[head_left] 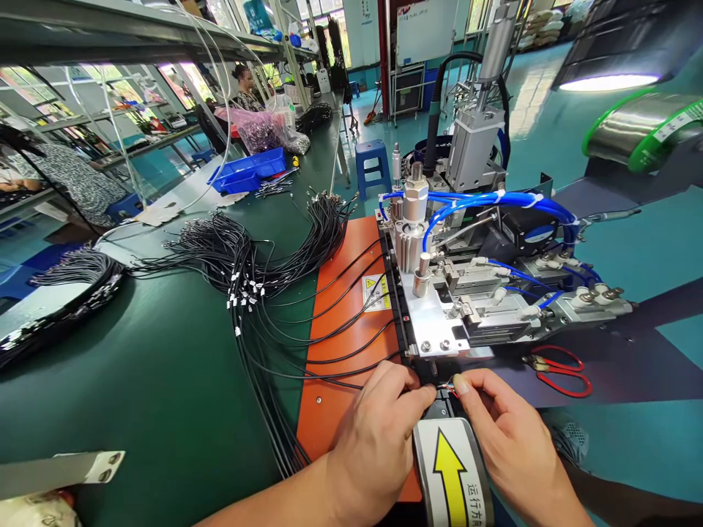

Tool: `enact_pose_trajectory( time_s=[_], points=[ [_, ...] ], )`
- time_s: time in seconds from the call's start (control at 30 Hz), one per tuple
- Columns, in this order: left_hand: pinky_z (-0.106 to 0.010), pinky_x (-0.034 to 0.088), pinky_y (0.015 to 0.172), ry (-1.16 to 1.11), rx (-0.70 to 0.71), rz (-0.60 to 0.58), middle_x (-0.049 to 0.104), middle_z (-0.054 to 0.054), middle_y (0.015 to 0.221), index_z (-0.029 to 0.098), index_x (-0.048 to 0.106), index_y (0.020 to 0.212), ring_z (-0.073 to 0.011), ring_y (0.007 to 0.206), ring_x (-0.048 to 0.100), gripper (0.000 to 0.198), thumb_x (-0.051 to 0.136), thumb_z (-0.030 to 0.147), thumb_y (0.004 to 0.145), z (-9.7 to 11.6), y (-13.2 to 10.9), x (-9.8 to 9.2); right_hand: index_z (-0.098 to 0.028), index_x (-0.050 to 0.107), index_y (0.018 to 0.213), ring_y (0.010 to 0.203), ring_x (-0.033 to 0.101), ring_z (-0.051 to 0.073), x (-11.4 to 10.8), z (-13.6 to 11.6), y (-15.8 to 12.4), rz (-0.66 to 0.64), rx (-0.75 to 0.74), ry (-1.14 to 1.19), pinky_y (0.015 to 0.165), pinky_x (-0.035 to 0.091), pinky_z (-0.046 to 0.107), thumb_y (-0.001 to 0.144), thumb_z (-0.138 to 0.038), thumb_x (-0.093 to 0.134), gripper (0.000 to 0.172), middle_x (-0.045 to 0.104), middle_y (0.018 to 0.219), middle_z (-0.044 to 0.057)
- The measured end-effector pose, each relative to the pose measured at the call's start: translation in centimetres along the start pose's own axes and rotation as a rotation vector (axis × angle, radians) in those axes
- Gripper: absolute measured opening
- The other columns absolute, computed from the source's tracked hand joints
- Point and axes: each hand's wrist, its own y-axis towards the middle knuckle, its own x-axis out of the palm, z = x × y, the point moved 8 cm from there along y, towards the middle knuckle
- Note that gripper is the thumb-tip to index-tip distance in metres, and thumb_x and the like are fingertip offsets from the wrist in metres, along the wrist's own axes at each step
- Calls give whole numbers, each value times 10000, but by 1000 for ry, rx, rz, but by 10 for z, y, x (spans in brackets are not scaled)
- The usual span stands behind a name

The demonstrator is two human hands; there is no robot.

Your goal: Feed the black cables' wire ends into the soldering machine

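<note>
My left hand (381, 413) is closed at the front end of the machine, with its thumb and forefinger pinching the end of a black cable; the fingers hide most of that cable. Thin coloured wires (447, 384) stick out of the cable's end. My right hand (505, 428) pinches these wires between thumb and forefinger. Just below both hands lies a silver plate (439, 483) with a yellow arrow. Above them rises the machine's metal clamp head (433, 311). Several black cables (351, 329) run across the orange panel (329, 417) into the machine's side.
Bundles of black cables (220, 249) lie on the green table (181, 410). Red-handled cutters (565, 369) rest right of the machine. A solder wire spool (631, 132) and a lit lamp (609, 80) hang over the right side. Blue trays (250, 168) stand farther back; a person (244, 88) sits beyond.
</note>
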Motion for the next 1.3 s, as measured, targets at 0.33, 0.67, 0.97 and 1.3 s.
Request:
enact_pose_trajectory(
  time_s=[0.33, 0.67, 0.97, 1.3],
  points=[
    [-331, 493, 729, 12, 3, -3, 590, -97, 931, 150, 701, 1067, -215, 862, 510, 240, 513, 70, 943, 0, 0, 1, -245, 653, 1131, 657, 585, 173, 3, 10, 4, -69, 30, 126, 584, 490, 257, 909, -683, 521, 509, 683, 772, -7],
    [-325, 505, 725, 7, -25, -12, 594, -83, 924, 163, 713, 1065, -218, 862, 521, 234, 546, 76, 926, -1, 2, 0, -234, 704, 1122, 820, 683, 222, -4, 12, -7, -139, 71, 36, 671, 540, 246, 866, -674, 594, 521, 736, 834, 13],
    [-331, 518, 734, 5, -16, -23, 601, -83, 930, 152, 713, 1061, -218, 867, 527, 239, 537, 60, 929, 1, 2, 1, -258, 644, 935, 660, 612, 155, -12, -16, -5, -11, -187, -144, 581, 497, 217, 931, -599, 518, 363, 683, 764, -15],
    [-330, 521, 732, 17, -6, -10, 601, -80, 925, 155, 712, 1073, -216, 860, 531, 251, 536, 54, 926, 1, 3, 0, -277, 687, 1038, 832, 689, 154, -22, -18, 1, 90, -199, -231, 712, 530, 196, 944, -609, 500, 392, 726, 960, -4]
  ],
)
